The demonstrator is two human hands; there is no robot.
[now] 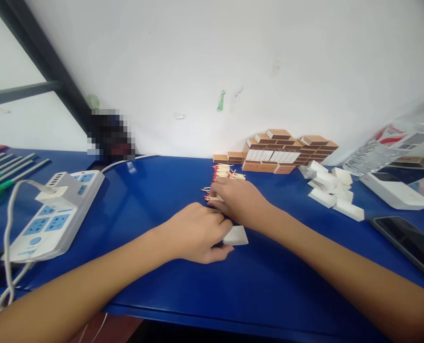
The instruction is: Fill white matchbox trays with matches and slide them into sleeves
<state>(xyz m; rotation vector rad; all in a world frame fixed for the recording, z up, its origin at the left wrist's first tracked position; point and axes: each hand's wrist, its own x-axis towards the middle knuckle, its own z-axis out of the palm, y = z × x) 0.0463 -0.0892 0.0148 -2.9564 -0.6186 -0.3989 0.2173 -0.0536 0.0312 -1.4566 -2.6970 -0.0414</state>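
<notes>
My left hand point(197, 233) is closed, thumb and fingers around one end of a small white matchbox tray point(237, 235) lying on the blue table. My right hand point(238, 197) is just beyond it, its fingers bent down over a few red-tipped matches point(207, 197) and pinched on them. Behind the right hand lies a heap of loose matches point(224, 172), heads mostly to the left. The inside of the tray is partly covered by my left fingers.
Stacked brown matchboxes point(269, 166) stand against the wall. Several white trays point(329, 186) lie in a pile to their right, near a plastic bottle point(379, 143), a white device point(396, 190) and a phone point(410, 245). A power strip point(60, 224) and green-handled rods point(15, 174) lie at left.
</notes>
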